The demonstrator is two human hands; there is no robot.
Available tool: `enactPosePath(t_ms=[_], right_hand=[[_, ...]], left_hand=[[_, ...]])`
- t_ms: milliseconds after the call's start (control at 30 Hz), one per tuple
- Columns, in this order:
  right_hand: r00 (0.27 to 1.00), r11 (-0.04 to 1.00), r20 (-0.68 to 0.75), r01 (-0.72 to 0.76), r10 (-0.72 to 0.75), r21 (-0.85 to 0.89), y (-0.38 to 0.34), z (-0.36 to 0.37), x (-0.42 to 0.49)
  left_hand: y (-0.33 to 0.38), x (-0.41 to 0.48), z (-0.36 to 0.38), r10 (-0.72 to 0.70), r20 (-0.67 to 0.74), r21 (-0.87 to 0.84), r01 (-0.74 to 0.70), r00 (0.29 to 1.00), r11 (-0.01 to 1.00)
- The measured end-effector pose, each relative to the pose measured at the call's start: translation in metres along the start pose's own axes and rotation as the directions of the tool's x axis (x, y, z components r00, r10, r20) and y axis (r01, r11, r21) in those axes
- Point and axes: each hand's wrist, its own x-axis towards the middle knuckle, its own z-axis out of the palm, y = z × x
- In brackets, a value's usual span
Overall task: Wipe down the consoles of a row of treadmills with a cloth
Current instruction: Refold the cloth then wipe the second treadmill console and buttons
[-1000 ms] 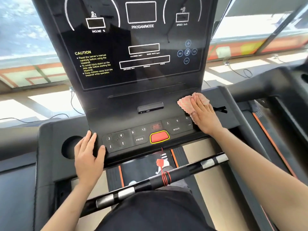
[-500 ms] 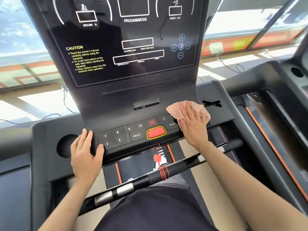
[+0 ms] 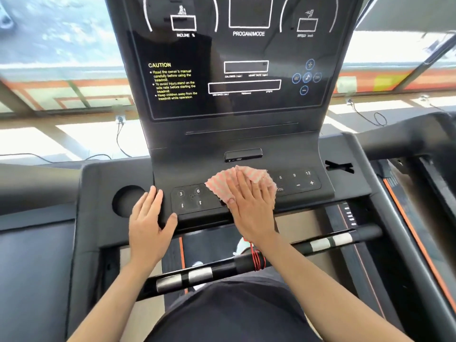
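Observation:
A black treadmill console (image 3: 237, 134) fills the middle of the head view, its dark display upright and a button panel (image 3: 296, 181) below. A pink-and-white striped cloth (image 3: 222, 183) lies flat on the middle of the button panel. My right hand (image 3: 251, 208) presses flat on the cloth, fingers spread, and hides the red stop button. Gripping the panel's left front edge is my left hand (image 3: 150, 223), beside the buttons marked 3 and 6.
A round cup hole (image 3: 125, 201) sits left of the panel. A black handlebar (image 3: 246, 262) with silver sensor patches and red cord crosses below my wrists. Another treadmill's frame (image 3: 419, 183) stands at the right. Windows and cables lie behind the console.
My right hand has slid the cloth leftward, from the panel's right end to its middle, over the red button. My left hand has stayed on the left edge.

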Motion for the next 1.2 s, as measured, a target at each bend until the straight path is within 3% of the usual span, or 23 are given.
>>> enactPosePath(t_ms=[400,733,867,1067,1200], right_hand=[[0.936,0.940,0.077,0.341,-0.342,0.032,-0.100,0.012,-0.001],[0.797,0.799,0.076,0.602,-0.599,-0.011,-0.108,0.026,-0.012],[0.835,0.836,0.069,0.548,-0.547,-0.004,-0.077,0.026,-0.027],[0.951,0.951,-0.004,0.310,-0.310,-0.008,-0.033,0.017,-0.041],[0.988,0.987,0.011,0.152,-0.153,0.043,-0.004,0.007,-0.045]], left_hand=[[-0.008,-0.047,-0.008,-0.016,-0.062,0.012,0.017,0.998,1.000],[-0.015,-0.064,-0.008,-0.016,-0.108,0.054,0.022,0.994,0.998],[-0.002,-0.071,0.000,0.018,-0.103,0.053,-0.013,0.995,0.999],[0.024,-0.081,0.022,-0.009,-0.047,-0.036,0.007,0.999,0.999],[0.029,-0.086,0.033,0.011,-0.025,0.011,-0.011,1.000,1.000]])
